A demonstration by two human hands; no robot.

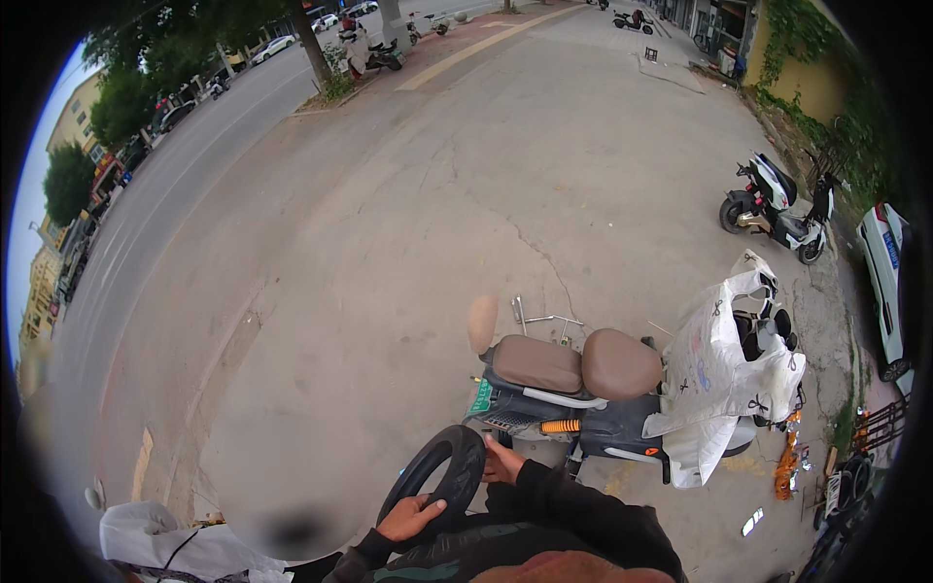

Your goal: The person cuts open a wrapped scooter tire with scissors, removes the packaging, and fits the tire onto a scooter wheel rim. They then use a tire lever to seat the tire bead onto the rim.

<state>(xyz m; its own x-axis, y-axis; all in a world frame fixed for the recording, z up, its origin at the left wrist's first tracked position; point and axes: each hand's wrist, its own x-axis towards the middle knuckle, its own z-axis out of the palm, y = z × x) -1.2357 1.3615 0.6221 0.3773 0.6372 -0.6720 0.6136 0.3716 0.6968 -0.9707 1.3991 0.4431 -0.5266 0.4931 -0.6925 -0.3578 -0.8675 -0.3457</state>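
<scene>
In front of me a black scooter tyre (468, 464) stands tilted. My left hand (412, 518) grips its near side, thumb lying over the rubber. On the tyre's right edge, my right hand (502, 460) is closed against the tread, its fingertips partly hidden. Just beyond, an electric scooter (622, 432) is parked sideways, with a brown seat (537, 363), an orange spring (561, 426) and a green plate (480, 395) at its left end. A white cover (705, 355) hangs over its handlebars at the right.
Metal tools (552, 319) lie on the pavement behind the scooter. A white scooter (777, 206) and a white car (886, 282) stand to the right. At the lower left is something covered in white (160, 534). A road (209, 136) runs along the left, past a tree trunk (309, 44).
</scene>
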